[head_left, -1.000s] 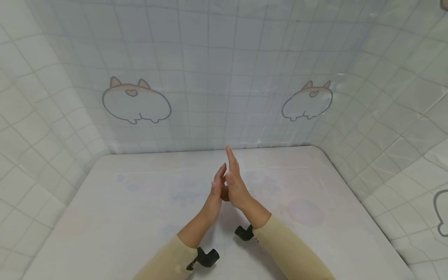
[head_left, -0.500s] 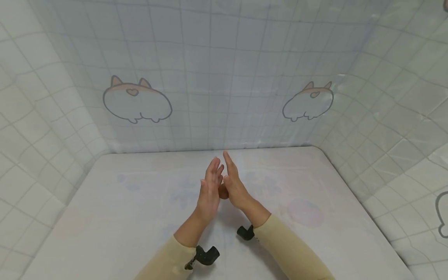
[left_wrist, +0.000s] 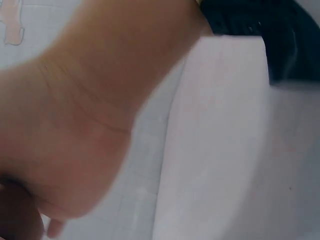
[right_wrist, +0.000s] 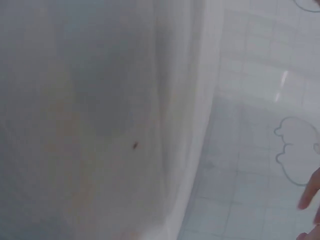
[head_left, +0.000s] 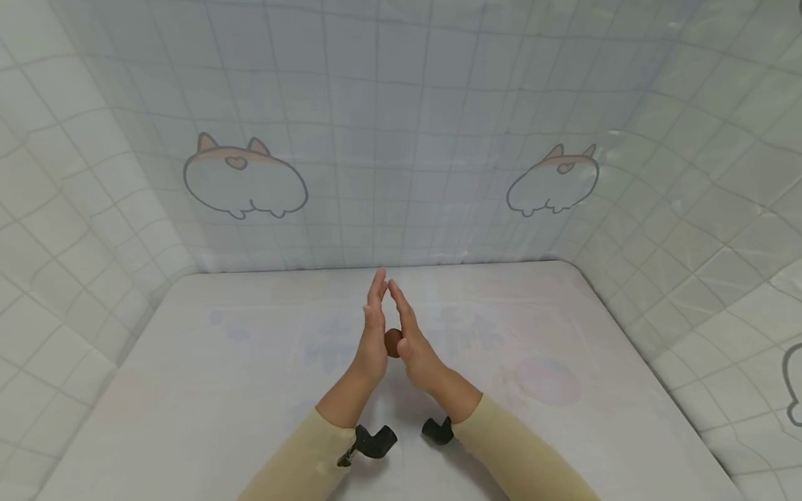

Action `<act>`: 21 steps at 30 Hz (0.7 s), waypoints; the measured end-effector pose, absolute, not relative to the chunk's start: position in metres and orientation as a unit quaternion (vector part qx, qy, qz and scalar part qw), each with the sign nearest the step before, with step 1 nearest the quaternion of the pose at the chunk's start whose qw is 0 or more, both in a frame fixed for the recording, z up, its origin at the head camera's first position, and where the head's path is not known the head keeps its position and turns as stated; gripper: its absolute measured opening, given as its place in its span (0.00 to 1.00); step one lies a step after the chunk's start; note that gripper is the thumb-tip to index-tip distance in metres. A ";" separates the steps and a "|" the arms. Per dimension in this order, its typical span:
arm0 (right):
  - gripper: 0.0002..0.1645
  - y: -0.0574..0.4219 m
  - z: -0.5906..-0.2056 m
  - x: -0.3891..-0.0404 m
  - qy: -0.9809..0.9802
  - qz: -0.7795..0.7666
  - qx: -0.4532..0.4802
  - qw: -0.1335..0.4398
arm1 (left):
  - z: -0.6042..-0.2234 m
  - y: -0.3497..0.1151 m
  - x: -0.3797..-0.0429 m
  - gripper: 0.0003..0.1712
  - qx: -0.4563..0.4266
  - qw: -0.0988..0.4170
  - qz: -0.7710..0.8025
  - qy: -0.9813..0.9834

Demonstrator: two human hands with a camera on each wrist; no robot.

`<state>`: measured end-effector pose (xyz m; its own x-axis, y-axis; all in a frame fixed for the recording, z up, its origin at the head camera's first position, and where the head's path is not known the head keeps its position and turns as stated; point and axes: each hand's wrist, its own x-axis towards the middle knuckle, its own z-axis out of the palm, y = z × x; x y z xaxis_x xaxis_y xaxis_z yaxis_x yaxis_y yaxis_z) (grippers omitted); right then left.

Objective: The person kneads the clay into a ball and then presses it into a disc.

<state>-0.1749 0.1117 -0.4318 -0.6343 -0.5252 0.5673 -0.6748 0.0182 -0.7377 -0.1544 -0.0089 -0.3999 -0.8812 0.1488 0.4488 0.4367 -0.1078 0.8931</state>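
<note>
In the head view a small, smooth brown ball (head_left: 392, 343), like a lump of clay, sits between the two palms. My left hand (head_left: 372, 344) stands on edge to its left, fingers straight and pointing away from me. From the other side my right hand (head_left: 421, 353) leans in with straight fingers, so the fingertips almost meet in a peak above the ball. The left wrist view shows the ball (left_wrist: 17, 212) against the left palm (left_wrist: 65, 145), partly cut off by the frame. Only some fingertips (right_wrist: 311, 192) enter the right wrist view, at its right edge.
Beneath the hands lies a table (head_left: 219, 390) under a pale cloth with faint coloured prints. White grid-patterned sheets (head_left: 376, 139) with cartoon animal drawings enclose its back and sides. Dark wrist mounts (head_left: 374, 442) stick out from both beige sleeves (head_left: 514, 452).
The palms have slid against each other around the ball: the left hand has moved forward, while the right has drawn back and left. The ball has shifted slightly left.
</note>
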 end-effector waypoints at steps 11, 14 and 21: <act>0.58 0.108 -0.413 -0.162 -0.690 0.540 0.455 0.162 | -0.412 -0.009 -0.160 0.52 -0.212 0.055 -0.700 -0.680; 0.58 0.111 -0.407 -0.161 -0.685 0.542 0.455 0.175 | -0.418 -0.009 -0.159 0.50 -0.208 0.036 -0.675 -0.707; 0.56 0.115 -0.399 -0.168 -0.699 0.536 0.435 0.186 | -0.428 -0.008 -0.154 0.46 -0.206 -0.005 -0.644 -0.737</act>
<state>-0.1683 0.1153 -0.3986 -0.5522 -0.4086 0.7267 -0.8080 0.0476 -0.5873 -0.1544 -0.0084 -0.4282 -0.9153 0.3094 0.2580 0.2971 0.0858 0.9510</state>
